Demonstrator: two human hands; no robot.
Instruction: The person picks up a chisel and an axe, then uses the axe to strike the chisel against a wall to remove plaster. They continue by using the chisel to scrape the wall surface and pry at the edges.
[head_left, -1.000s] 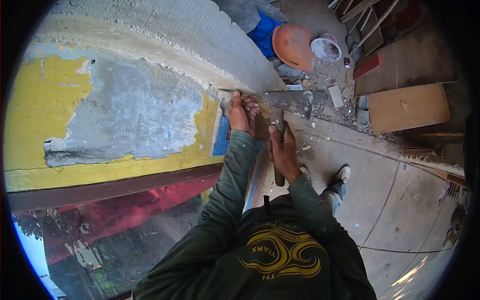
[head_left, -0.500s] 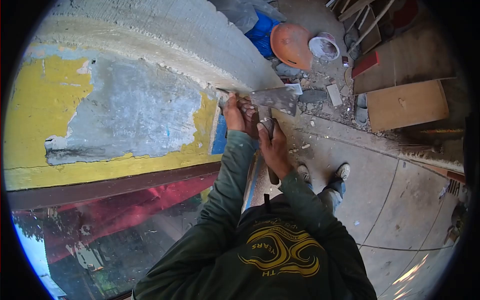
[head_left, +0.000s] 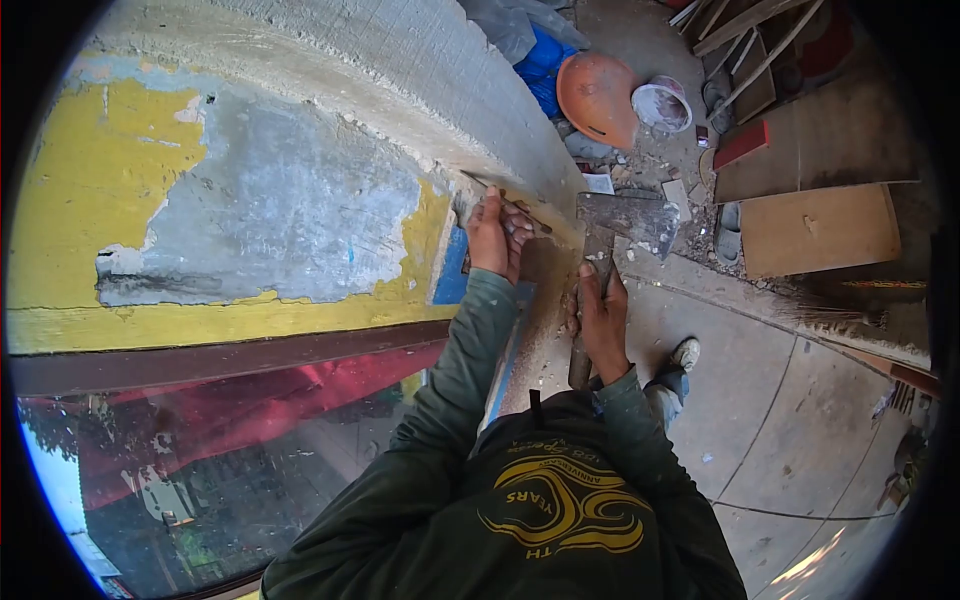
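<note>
Two words read on the green shirt (head_left: 560, 510), inverted in view: "YEARS" and "TH" in yellow, with a smaller line too fine to read. Left hand (head_left: 492, 235): grip closed around a chisel (head_left: 478, 181), the tool projecting beyond the fingers and lying along the lower edge of the concrete ledge of the wall (head_left: 300, 200), where the yellow paint ends. Right hand (head_left: 600, 310): grip closed on the handle of a hammer (head_left: 628, 215), head above the fist, just right of the chisel and apart from it. Orange hard hat (head_left: 597, 95) and white bucket (head_left: 662, 103) on the floor near the wall's foot.
</note>
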